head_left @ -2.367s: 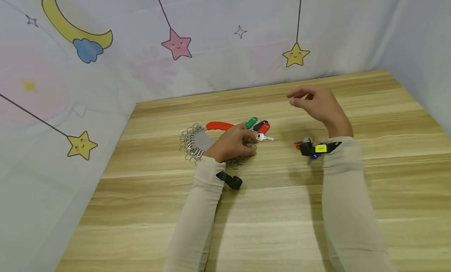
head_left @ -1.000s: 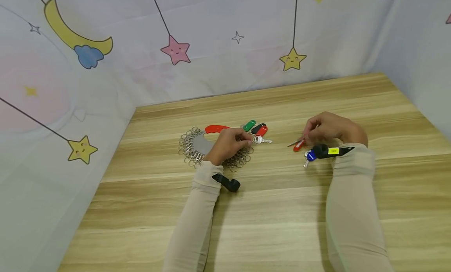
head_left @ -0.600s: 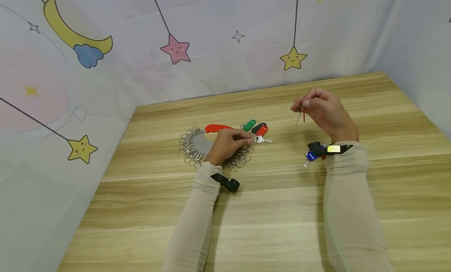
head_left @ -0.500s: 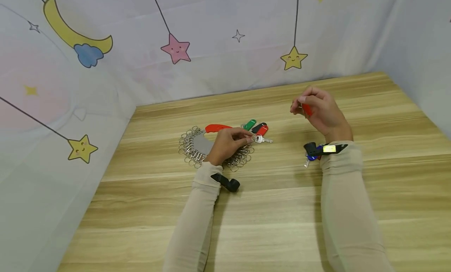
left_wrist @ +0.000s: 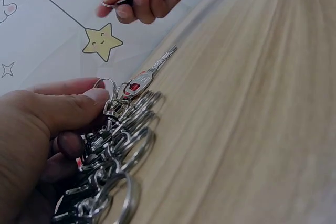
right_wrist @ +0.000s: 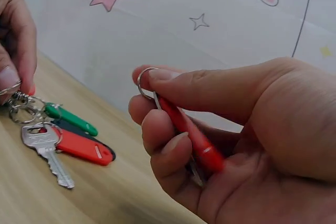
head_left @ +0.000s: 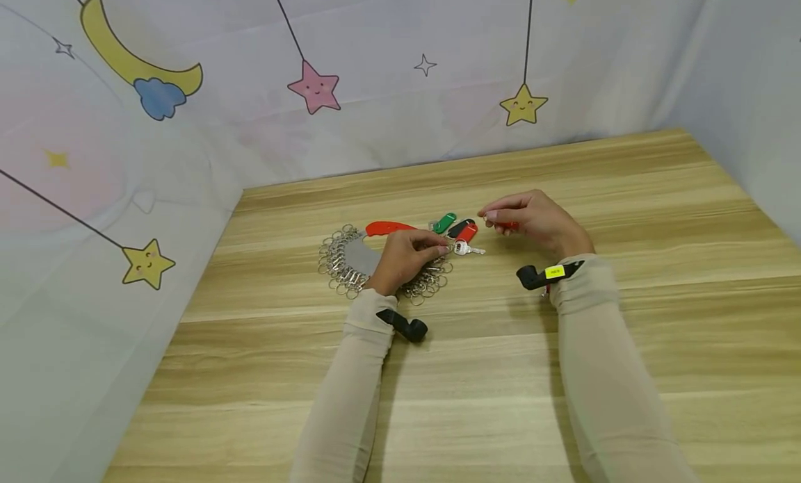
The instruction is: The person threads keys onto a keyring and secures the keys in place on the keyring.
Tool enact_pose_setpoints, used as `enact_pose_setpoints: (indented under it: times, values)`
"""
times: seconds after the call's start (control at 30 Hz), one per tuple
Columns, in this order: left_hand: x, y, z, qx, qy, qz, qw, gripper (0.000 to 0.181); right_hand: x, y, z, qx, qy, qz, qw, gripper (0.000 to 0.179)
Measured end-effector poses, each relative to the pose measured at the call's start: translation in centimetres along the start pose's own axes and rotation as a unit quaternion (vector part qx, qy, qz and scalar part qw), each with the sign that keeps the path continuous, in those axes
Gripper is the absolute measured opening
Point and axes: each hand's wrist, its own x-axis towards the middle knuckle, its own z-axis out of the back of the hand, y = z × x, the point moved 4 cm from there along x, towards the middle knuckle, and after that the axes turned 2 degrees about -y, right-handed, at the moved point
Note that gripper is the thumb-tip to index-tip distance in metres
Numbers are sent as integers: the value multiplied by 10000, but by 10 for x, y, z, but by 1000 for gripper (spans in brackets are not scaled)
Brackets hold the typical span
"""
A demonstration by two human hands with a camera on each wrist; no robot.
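My left hand (head_left: 400, 259) rests over a key holder, a grey metal plate (head_left: 358, 256) with a red handle (head_left: 386, 227) and a fringe of clips and rings. Its thumb and fingers pinch a small metal ring (left_wrist: 107, 85) at the holder's edge. Beside those fingers lie a silver key (right_wrist: 44, 150), a red key tag (right_wrist: 86, 148), a black key tag (head_left: 459, 228) and a green key tag (right_wrist: 73, 120). My right hand (head_left: 532, 219), raised to the right of them, holds another red key tag (right_wrist: 191, 137), its split ring (right_wrist: 140, 85) between thumb and forefinger; its key is mostly hidden by fingers.
A small red and silver piece (head_left: 546, 291) shows on the wooden table (head_left: 475, 386) below the right wrist, mostly covered by the black wrist camera (head_left: 532, 277). A printed cloth (head_left: 388, 135) hangs behind the table's far edge.
My right hand picked up the red key tag with its key from the right, lifted it, and has moved left and down toward the left hand. My left hand stays at the holder.
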Motion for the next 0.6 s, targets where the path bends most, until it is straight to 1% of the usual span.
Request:
enact_pose_setpoints:
  times: [0.07, 0.17, 0.37, 0.43, 0.47, 0.6]
  values:
    - [0, 1, 0, -14, -7, -11, 10000, 11, 2, -3, -4, -137, 137, -66, 9998, 22]
    - [0, 2, 0, -15, -34, 18, 10000, 10, 4, -5, -11, -305, 293, -57, 9991, 17]
    - [0, 3, 1, -33, -61, 132, 9999, 9, 8, -4, -31, -884, 710, 218, 9933, 17]
    - [0, 4, 1, -27, -41, 149, 9999, 9, 10, -3, -39, -1009, 864, 230, 9909, 17]
    - [0, 3, 1, -14, -36, 147, 9999, 9, 10, -3, -42, -1071, 932, 227, 9896, 16]
    - [0, 3, 1, -19, -17, 165, 9999, 9, 13, -5, -51, -1181, 1020, 2, 9878, 12]
